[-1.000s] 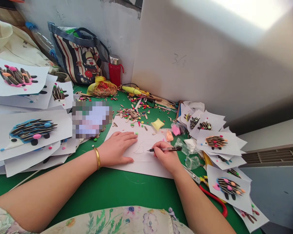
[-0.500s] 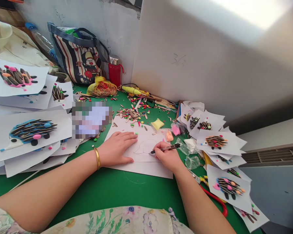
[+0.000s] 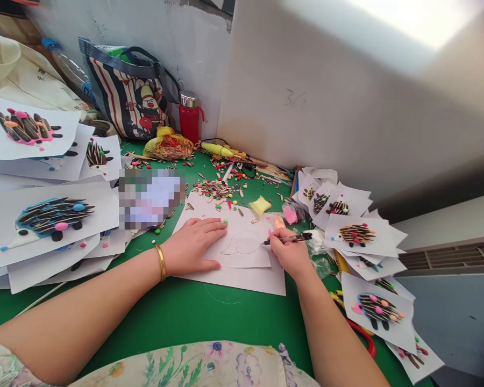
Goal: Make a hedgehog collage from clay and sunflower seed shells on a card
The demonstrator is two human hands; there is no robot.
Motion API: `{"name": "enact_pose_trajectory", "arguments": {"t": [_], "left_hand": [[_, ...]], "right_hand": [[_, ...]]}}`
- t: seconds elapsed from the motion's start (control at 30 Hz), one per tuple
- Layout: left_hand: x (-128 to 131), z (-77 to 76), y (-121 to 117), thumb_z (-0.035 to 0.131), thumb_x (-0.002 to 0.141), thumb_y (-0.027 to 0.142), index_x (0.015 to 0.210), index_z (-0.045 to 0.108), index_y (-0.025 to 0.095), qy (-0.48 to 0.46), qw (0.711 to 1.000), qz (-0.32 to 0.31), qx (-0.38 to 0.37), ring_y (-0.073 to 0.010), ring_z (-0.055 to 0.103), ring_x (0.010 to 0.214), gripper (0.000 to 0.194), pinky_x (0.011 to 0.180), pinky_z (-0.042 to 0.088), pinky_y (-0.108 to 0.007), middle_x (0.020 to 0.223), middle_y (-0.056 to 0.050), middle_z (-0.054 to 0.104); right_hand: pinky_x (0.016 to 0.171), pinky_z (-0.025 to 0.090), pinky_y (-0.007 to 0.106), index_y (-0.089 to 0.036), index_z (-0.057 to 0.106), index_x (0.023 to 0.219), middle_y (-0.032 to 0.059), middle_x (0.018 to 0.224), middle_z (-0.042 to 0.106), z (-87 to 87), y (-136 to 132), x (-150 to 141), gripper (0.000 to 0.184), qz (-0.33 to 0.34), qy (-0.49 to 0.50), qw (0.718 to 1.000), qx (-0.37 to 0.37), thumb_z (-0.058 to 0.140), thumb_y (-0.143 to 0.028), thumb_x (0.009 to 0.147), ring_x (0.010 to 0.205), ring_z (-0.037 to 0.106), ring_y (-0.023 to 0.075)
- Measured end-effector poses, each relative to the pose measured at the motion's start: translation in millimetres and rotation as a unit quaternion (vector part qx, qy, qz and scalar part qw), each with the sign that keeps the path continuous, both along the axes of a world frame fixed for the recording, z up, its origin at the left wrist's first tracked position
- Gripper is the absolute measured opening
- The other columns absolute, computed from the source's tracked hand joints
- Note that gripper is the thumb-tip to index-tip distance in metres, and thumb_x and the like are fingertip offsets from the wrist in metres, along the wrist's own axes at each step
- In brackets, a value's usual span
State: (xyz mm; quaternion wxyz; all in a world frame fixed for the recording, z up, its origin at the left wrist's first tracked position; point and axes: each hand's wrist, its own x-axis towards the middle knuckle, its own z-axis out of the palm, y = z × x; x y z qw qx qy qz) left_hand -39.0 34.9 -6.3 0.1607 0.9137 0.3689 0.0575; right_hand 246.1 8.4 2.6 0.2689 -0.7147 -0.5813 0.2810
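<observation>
My left hand (image 3: 196, 244) lies flat with its fingers spread over the left part of a white sheet of paper (image 3: 242, 259), which rests on a larger white sheet (image 3: 262, 282). On the upper sheet is a thin outline drawing (image 3: 246, 243) of a hedgehog-like shape with a pointed snout at the left. My right hand (image 3: 291, 255) grips a black pen (image 3: 294, 238), its tip by the right end of the outline. Beyond that hand sit an orange clay lump (image 3: 279, 221), a pink clay lump (image 3: 290, 214) and a yellow clay packet (image 3: 260, 205).
Sunflower seeds (image 3: 212, 189) and small coloured balls are scattered behind the paper. Finished seed hedgehog pictures are piled at the left (image 3: 56, 220) and right (image 3: 353, 235). Red-handled scissors (image 3: 363, 336) lie partly under my right forearm. A striped bag (image 3: 125, 91) and red bottle (image 3: 189, 121) stand behind.
My right hand with the pen has moved right, away from the middle of the drawing. The body outline now shows a rounded right side. My left hand has stayed put.
</observation>
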Motion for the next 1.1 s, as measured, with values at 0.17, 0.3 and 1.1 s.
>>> {"name": "enact_pose_trajectory", "arguments": {"t": [0.17, 0.3, 1.1], "left_hand": [[0, -0.1, 0, 0.065, 0.078, 0.057, 0.145, 0.043, 0.028, -0.001, 1.000, 0.000, 0.004, -0.0291, 0.032, 0.144, 0.076, 0.116, 0.021, -0.046, 0.155, -0.006, 0.039], [0, -0.5, 0, 0.065, 0.077, 0.057, 0.145, 0.042, 0.028, -0.004, 1.000, 0.000, -0.002, -0.0293, 0.031, 0.144, 0.077, 0.116, 0.020, -0.047, 0.156, -0.006, 0.038], [-1, 0.5, 2, 0.065, 0.078, 0.055, 0.144, 0.043, 0.028, 0.000, 1.000, 0.004, 0.000, -0.0300, 0.030, 0.145, 0.075, 0.117, 0.022, -0.045, 0.155, -0.006, 0.039]], "right_hand": [[0.056, 0.039, 0.029, -0.022, 0.061, 0.067, -0.0019, 0.055, 0.058, 0.1, -1, -2, 0.017, 0.012, 0.025, 1.000, -0.005, 0.050, -0.032, 0.075, 0.059, 0.055, 0.0187], [0.054, 0.040, 0.028, -0.023, 0.062, 0.070, -0.0025, 0.056, 0.058, 2.5, -3, -5, 0.015, 0.023, 0.076, 0.997, -0.014, 0.050, -0.032, 0.074, 0.058, 0.055, 0.0183], [0.057, 0.039, 0.029, -0.023, 0.060, 0.067, -0.0031, 0.056, 0.057, -4.4, -1, -7, 0.014, 0.026, 0.052, 0.998, -0.008, 0.049, -0.029, 0.072, 0.059, 0.053, 0.0182]]}}
